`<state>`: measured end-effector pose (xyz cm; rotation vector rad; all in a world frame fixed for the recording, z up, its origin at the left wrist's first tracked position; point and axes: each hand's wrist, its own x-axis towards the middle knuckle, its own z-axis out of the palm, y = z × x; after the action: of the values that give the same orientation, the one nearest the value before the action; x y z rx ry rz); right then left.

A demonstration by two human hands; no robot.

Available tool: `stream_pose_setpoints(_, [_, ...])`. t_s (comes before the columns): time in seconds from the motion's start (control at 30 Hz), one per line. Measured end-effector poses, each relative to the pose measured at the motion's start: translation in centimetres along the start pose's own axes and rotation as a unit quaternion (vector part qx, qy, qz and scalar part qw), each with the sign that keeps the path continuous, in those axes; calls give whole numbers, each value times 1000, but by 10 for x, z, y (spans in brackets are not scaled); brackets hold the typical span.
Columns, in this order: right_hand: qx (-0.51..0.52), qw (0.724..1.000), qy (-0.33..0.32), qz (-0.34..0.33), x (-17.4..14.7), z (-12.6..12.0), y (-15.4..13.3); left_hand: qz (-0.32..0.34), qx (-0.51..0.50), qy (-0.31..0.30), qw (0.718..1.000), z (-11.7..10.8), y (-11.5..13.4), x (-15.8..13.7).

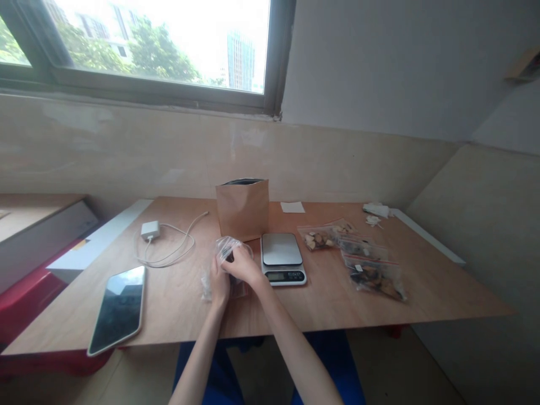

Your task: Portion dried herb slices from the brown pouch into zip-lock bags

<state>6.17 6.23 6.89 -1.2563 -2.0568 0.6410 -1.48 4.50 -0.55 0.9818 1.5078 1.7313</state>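
Observation:
Both hands are together over a clear plastic bag (228, 244) at the table's middle, left of a kitchen scale. My left hand (220, 284) wraps round the side of the bag. From the right, my right hand (242, 263) has its fingers closed at the bag's upper part; something dark shows by the fingertips, too small to name. Right beside them, the kitchen scale (282, 251) has a bare metal plate. Just behind stands an upright brown paper pouch (243, 209) with its top open. More clear plastic (206, 286) lies under and beside my hands.
Several zip bags of dried pieces (375, 280) lie to the right, with a bag of pale slices (319, 239) nearer the scale. A tablet (118, 309) and a white charger with cable (151, 230) are on the left. A white paper (292, 207) lies at the back.

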Motion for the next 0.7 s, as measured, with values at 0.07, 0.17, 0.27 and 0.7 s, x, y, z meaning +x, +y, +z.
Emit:
stream_pose_setpoints(0.07, [16,1000,14,-2,1,1,4,3,17,3,1000,-1,-1,-1])
stream_pose_setpoints(0.17, [38,999,17,-17,2,1,9,0,39,16,999,-3,-1,-2])
stream_pose_setpoints(0.27, [38,999,20,-24,1,0,11,-9,41,14,999,-3,0,-3])
stream_pose_setpoints(0.7, [64,997,28,22,-22,3,-1,-81,-39,47,995,-5,-7,-1])
